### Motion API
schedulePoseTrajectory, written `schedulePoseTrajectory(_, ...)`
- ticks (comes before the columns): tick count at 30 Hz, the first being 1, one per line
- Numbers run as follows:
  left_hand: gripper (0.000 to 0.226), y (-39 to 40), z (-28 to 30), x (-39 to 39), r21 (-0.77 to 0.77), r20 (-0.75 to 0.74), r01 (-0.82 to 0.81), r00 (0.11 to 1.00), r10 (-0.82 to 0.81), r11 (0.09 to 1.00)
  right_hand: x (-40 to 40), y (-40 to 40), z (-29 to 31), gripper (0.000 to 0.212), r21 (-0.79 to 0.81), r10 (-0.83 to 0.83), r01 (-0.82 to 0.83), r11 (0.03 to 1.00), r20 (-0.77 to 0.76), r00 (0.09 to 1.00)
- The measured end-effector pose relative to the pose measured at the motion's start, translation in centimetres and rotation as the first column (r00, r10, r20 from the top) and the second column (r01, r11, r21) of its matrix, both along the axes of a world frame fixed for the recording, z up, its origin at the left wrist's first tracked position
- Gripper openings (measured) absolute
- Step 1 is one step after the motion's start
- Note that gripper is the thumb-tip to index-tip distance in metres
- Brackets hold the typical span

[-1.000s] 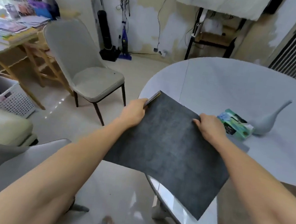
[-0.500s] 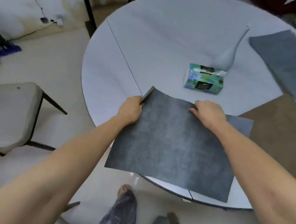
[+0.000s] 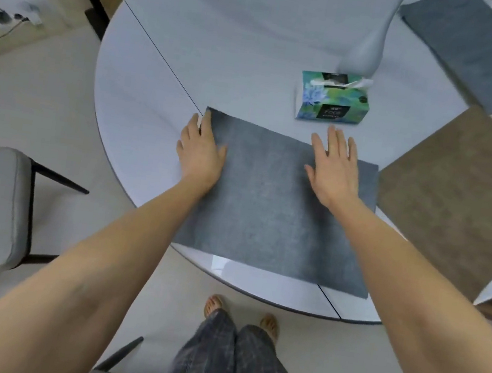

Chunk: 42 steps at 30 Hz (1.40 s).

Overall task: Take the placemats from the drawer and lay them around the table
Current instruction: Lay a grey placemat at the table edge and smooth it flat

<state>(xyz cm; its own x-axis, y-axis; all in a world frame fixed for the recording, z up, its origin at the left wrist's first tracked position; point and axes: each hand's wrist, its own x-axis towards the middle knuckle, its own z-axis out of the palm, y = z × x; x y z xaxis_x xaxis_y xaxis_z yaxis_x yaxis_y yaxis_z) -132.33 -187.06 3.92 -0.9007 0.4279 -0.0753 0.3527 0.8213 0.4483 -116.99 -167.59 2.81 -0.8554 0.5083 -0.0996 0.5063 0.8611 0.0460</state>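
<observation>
Head view, looking down: nearest lies the grey placemat (image 3: 270, 208), flat on the round table (image 3: 226, 43) with its near edge close to the table's rim. Both hands lie on its far half. The left hand (image 3: 202, 152) rests palm down over the far-left corner, its fingers straight and partly over the mat's edge onto the bare tabletop. The right hand (image 3: 334, 170) lies flat near the far-right corner, fingers spread and straight, their tips passing the far edge. Neither hand grips anything; they only press.

To finish this step well, I would sweep both palms outward to flatten the mat, then nudge it so the near edge runs evenly with the rim and does not hang over.

Just right of it lies a brown placemat (image 3: 455, 201), almost touching; an even gap would look tidier. Further off stand a tissue box (image 3: 332, 100) and a pale vase (image 3: 368, 46), and at the far right another grey placemat (image 3: 475, 50).
</observation>
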Motion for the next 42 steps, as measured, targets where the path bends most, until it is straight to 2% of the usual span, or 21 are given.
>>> schedulePoseTrajectory(2, 0.085, -0.7, -1.1, 1.3, -0.149, 0.014, 0.181, 0.983, -0.181, 0.972, 2.1, -1.3, -0.9, 0.067, -0.110, 0.022, -0.020, 0.994, 0.018, 1.000)
schedulePoseTrajectory(3, 0.091, -1.0, -1.6, 2.3, -0.216, 0.054, 0.297, 0.955, -0.293, 0.930, 3.5, -2.1, -1.2, 0.068, -0.171, 0.015, -0.010, 0.985, 0.029, 0.999)
schedulePoseTrajectory(6, 0.109, -2.3, -2.8, 6.6, -0.343, 0.232, 0.623, 0.781, -0.579, 0.703, 8.1, -4.6, -2.1, 0.072, -0.321, -0.052, 0.074, 0.944, 0.075, 0.996)
schedulePoseTrajectory(9, 0.116, -3.7, -4.1, 11.2, -0.440, 0.325, 0.761, 0.630, -0.705, 0.477, 11.9, -6.2, -3.3, 0.075, -0.395, -0.130, 0.181, 0.901, 0.154, 0.980)
schedulePoseTrajectory(11, 0.117, -4.0, -4.8, 13.1, -0.486, 0.364, 0.769, 0.609, -0.705, 0.414, 13.6, -6.2, -3.9, 0.075, -0.424, -0.250, 0.294, 0.857, 0.157, 0.955)
schedulePoseTrajectory(14, 0.113, -3.3, -4.7, 13.6, -0.483, 0.408, 0.762, 0.632, -0.659, 0.431, 14.6, -5.1, -3.6, 0.070, -0.446, -0.523, 0.492, 0.748, 0.060, 0.850)
schedulePoseTrajectory(17, 0.104, -2.1, -3.9, 13.1, -0.443, 0.447, 0.750, 0.660, -0.603, 0.492, 14.5, -4.3, -2.7, 0.065, -0.399, -0.709, 0.670, 0.626, 0.067, 0.702)
schedulePoseTrajectory(20, 0.106, -1.1, -3.5, 13.4, -0.430, 0.466, 0.743, 0.670, -0.579, 0.513, 14.4, -3.4, -2.8, 0.055, -0.421, -0.787, 0.752, 0.507, 0.129, 0.603)
schedulePoseTrajectory(23, 0.116, -0.8, -3.8, 14.1, -0.439, 0.464, 0.723, 0.691, -0.555, 0.533, 15.0, -2.7, -3.0, 0.023, -0.510, -0.828, 0.764, 0.394, 0.164, 0.537)
schedulePoseTrajectory(25, 0.119, -1.0, -3.9, 14.1, -0.435, 0.455, 0.709, 0.705, -0.543, 0.555, 15.2, -2.7, -3.0, 0.014, -0.554, -0.849, 0.757, 0.347, 0.158, 0.504)
schedulePoseTrajectory(29, 0.121, -1.7, -3.8, 13.8, -0.435, 0.449, 0.683, 0.729, -0.516, 0.587, 14.4, -3.7, -2.7, 0.010, -0.591, -0.874, 0.747, 0.304, 0.140, 0.466)
schedulePoseTrajectory(33, 0.123, -2.6, -4.1, 13.5, -0.445, 0.443, 0.642, 0.764, -0.469, 0.625, 13.6, -4.4, -2.5, 0.008, -0.602, -0.856, 0.738, 0.304, 0.167, 0.489)
schedulePoseTrajectory(36, 0.125, -2.7, -4.2, 13.6, -0.441, 0.448, 0.634, 0.769, -0.455, 0.635, 13.7, -4.4, -2.5, 0.018, -0.597, -0.863, 0.747, 0.292, 0.173, 0.475)
schedulePoseTrajectory(39, 0.125, -2.7, -4.3, 13.8, -0.440, 0.445, 0.631, 0.771, -0.456, 0.639, 13.9, -4.4, -2.4, 0.005, -0.586, -0.840, 0.735, 0.340, 0.162, 0.517)
schedulePoseTrajectory(42, 0.125, -2.8, -4.4, 13.8, -0.433, 0.441, 0.631, 0.771, -0.458, 0.644, 13.9, -4.6, -2.6, 0.006, -0.573, -0.825, 0.721, 0.389, 0.131, 0.549)
